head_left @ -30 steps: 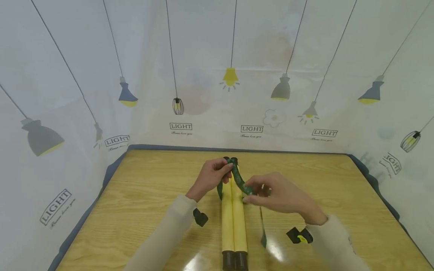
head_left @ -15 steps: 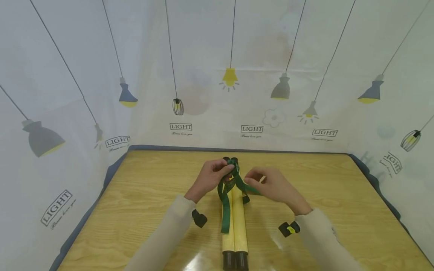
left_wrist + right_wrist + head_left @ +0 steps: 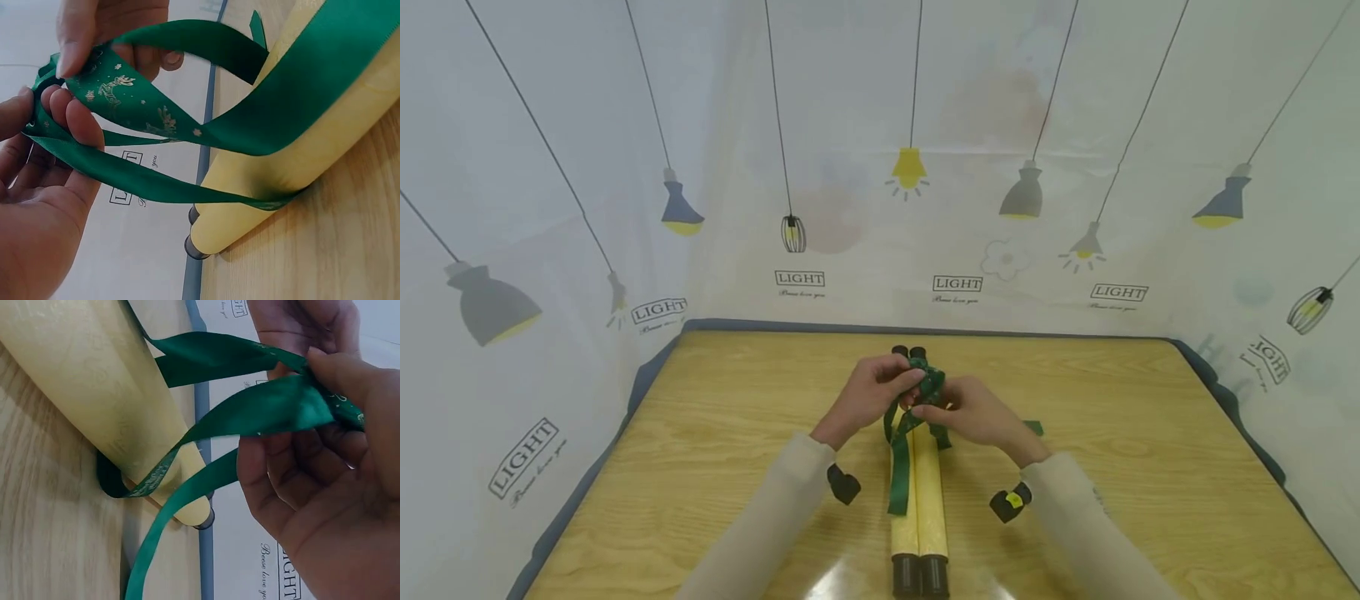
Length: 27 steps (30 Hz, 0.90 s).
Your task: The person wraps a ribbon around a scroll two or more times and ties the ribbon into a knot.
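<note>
Two yellow rolls [image 3: 929,500] with dark end caps lie side by side, lengthwise on the table. A green ribbon [image 3: 181,122] printed with gold reindeer and stars passes round them near their far end and rises in loops above. My left hand [image 3: 868,396] pinches the gathered ribbon between thumb and fingers. From the right, my right hand [image 3: 973,410] also pinches the ribbon, close to the left fingertips. One ribbon tail hangs down over the rolls toward me; another reaches out to the right past the right wrist. The crossing of the ribbon is partly hidden by the fingers.
A wooden table [image 3: 737,392] carries the rolls, and dark blue edging [image 3: 925,332] runs along its far side. White sheeting [image 3: 880,250] printed with lamps and the word LIGHT surrounds it on three sides. A black wrist camera [image 3: 1011,502] sits by the right sleeve.
My right hand has let its stretch of ribbon drop, moved left toward my left hand, and taken hold near the loop. A tail now lies over the rolls. My left hand stays almost in place.
</note>
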Tool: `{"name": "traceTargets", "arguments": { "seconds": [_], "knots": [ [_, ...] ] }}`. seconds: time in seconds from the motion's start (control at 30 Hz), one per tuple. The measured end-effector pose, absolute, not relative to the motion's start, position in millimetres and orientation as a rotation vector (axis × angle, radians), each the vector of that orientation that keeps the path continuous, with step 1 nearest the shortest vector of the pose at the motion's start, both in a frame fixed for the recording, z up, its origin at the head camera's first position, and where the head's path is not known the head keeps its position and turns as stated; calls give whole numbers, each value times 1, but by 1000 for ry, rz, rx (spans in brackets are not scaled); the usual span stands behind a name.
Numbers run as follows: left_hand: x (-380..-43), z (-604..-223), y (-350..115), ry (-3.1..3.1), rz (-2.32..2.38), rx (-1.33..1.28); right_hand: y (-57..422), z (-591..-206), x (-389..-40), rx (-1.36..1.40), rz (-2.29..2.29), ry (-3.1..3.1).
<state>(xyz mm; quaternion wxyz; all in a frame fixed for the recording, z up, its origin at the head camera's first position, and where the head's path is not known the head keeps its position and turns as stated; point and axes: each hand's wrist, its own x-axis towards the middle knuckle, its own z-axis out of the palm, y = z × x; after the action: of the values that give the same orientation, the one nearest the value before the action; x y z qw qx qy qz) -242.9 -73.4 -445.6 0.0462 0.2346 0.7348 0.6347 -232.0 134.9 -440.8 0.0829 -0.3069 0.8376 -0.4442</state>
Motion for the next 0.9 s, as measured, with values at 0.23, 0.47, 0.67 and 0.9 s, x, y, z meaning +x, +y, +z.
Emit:
{"name": "traceTargets", "arguments": {
  "seconds": [0.23, 0.47, 0.67, 0.9],
  "knots": [
    [-242, -445, -76, 2197, 1959, 704, 134, -445, -233, -806, -1404, 2481],
    [-243, -449, -78, 2162, 2010, 664, 139, -439, -229, -702, -1417, 2469],
    [-243, -449, -80, 1921, 2143, 630, 152, -434, -225, -778, -1448, 2379],
    [-238, -441, -82, 1758, 2186, 605, 160, -428, -223, -866, -1355, 2546]
  ]
}}
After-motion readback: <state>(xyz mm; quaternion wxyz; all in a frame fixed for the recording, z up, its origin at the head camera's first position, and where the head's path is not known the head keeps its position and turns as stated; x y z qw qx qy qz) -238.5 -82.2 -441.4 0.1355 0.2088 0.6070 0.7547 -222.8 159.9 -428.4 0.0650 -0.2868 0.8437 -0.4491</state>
